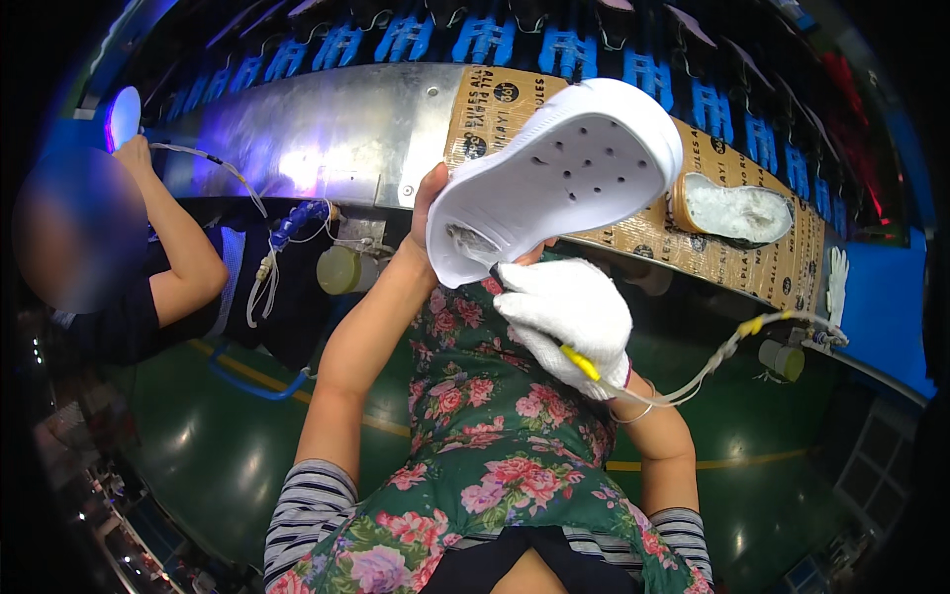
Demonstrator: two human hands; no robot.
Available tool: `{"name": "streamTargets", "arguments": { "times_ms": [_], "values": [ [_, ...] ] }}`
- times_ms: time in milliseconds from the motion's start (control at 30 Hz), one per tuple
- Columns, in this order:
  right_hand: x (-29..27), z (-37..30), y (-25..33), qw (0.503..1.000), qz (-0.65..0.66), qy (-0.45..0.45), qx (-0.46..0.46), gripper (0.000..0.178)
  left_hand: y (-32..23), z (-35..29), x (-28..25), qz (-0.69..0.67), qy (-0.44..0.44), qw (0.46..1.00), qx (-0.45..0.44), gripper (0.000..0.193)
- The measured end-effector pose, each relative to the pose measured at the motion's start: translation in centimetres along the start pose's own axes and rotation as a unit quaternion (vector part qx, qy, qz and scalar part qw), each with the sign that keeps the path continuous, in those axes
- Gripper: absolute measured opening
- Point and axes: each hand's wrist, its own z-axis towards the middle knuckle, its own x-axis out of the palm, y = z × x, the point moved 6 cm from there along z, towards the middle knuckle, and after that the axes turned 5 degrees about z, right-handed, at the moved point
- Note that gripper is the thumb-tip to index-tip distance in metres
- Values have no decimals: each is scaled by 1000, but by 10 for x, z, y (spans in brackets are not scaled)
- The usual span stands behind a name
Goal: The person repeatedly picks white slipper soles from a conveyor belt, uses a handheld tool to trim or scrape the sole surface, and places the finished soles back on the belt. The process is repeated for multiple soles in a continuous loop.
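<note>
A white clog with holes in its toe is held up over the work table, tilted, its inside facing me. My bare left hand grips it along the left side near the heel; some fingers are hidden behind it. My right hand, in a white knitted glove, is closed round a slim tool with a yellow rear part and a pale hose. The tool's dark tip is at the heel edge, beside a wrinkled, shiny greyish patch inside the heel. Most of the tool is hidden by the glove.
Printed brown cardboard covers part of the metal table. On it lies a tan shoe-shaped holder with whitish-grey contents. Blue clamp-like holders line the back. A co-worker's arm is at left. A white glove hangs at right.
</note>
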Motion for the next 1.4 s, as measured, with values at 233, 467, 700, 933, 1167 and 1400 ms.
{"name": "streamTargets", "arguments": {
  "times_ms": [233,467,700,933,1167,1400],
  "values": [
    [18,-15,8,985,130,113,-19,34,-11,-4,-5,25,-27,998,-43,104],
    [23,-20,7,996,-32,60,-55,31,-15,3,7,39,45,997,-54,98],
    [1,-6,-3,989,120,-6,81,25,-14,6,-3,72,61,996,-5,104],
    [11,-5,-3,965,210,20,154,21,-8,12,-14,-128,14,991,30,108],
    [16,-8,-2,969,191,34,153,20,-9,19,-13,-44,53,997,24,108],
    [6,-12,-17,925,304,41,225,12,-6,13,-12,24,-73,997,23,112]
  ]
}}
